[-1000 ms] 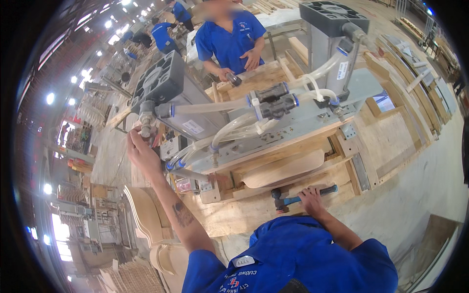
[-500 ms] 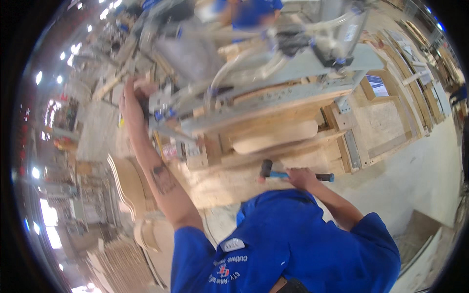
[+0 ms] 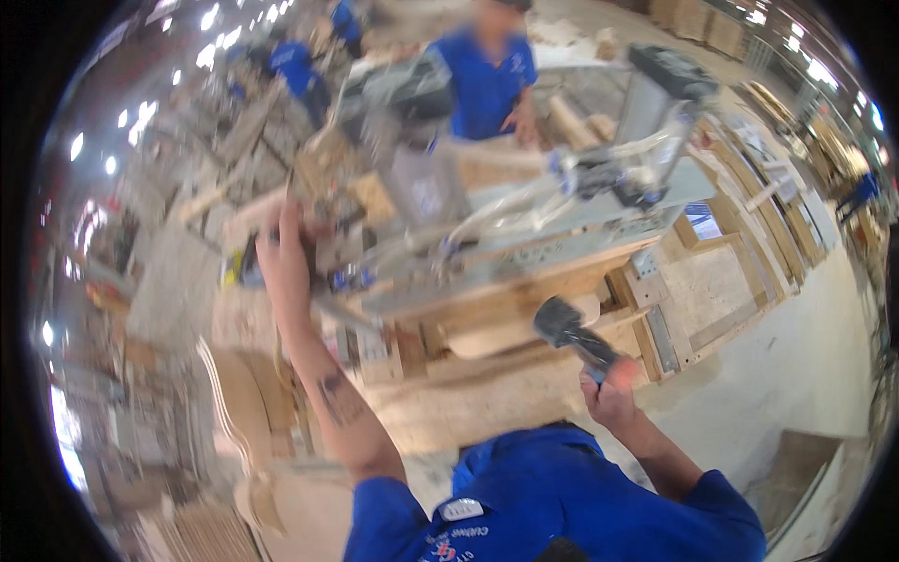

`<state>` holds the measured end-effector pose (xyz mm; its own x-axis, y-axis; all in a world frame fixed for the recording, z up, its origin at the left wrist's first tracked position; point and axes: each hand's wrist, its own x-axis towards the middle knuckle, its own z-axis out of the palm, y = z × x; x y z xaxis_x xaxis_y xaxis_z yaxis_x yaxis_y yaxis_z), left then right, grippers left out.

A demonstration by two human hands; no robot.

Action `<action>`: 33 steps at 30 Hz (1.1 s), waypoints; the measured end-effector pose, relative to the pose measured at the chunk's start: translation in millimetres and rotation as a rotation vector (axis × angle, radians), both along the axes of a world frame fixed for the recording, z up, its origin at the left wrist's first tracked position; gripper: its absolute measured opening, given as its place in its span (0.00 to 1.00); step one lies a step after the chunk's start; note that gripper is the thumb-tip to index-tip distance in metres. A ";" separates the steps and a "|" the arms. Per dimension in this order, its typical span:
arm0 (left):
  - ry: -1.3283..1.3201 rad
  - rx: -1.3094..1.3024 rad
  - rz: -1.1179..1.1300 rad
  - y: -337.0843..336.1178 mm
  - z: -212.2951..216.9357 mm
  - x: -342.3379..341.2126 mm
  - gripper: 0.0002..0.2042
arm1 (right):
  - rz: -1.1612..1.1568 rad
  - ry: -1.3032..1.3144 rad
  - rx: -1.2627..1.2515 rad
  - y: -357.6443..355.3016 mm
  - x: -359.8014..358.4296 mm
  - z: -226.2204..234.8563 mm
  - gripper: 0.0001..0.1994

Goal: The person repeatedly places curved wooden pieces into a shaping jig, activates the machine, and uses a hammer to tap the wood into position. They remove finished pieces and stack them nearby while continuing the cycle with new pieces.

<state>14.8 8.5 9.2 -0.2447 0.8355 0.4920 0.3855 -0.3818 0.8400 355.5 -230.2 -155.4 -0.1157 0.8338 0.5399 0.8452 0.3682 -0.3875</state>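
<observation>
My right hand (image 3: 611, 403) is closed round the handle of a mallet (image 3: 592, 348). The mallet is held up in front of the machine, with its black face toward the upper left and its reddish face close to my fingers; most of the handle is hidden. My left arm stretches forward to the left end of a grey clamping machine (image 3: 524, 253) with clear hoses. There my left hand (image 3: 288, 248) is at dark fittings, its fingers partly hidden and blurred. Under the machine's beam lies a pale curved wooden board (image 3: 478, 339) on a wooden frame.
A co-worker in blue (image 3: 482, 84) stands across the machine, one hand near its far side. Curved wooden panels (image 3: 243, 403) stand at my left. On the right are wooden frames (image 3: 716, 290) and leaning boards (image 3: 796, 482). Other people are farther back.
My right hand has lifted the mallet from low before my body and turned its head upward. My left hand remains at the machine's left end. The view has tilted, showing more of the co-worker.
</observation>
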 end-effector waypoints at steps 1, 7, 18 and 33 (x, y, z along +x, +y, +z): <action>-0.045 -0.034 -0.038 0.8 2.8 0.6 0.18 | -0.126 0.025 -0.232 0.3 4.8 -18.3 0.14; -0.223 -0.079 -0.165 3.4 -1.7 -17.1 0.17 | -0.236 0.519 -0.541 -29.2 -9.6 23.5 0.11; -0.103 -0.048 -0.074 -4.4 -8.0 -16.4 0.16 | -0.287 0.217 -0.382 -75.7 26.0 -67.8 0.12; -0.123 -0.034 0.102 13.7 -22.5 -9.6 0.18 | -0.444 0.395 -0.194 -121.5 56.4 -29.5 0.09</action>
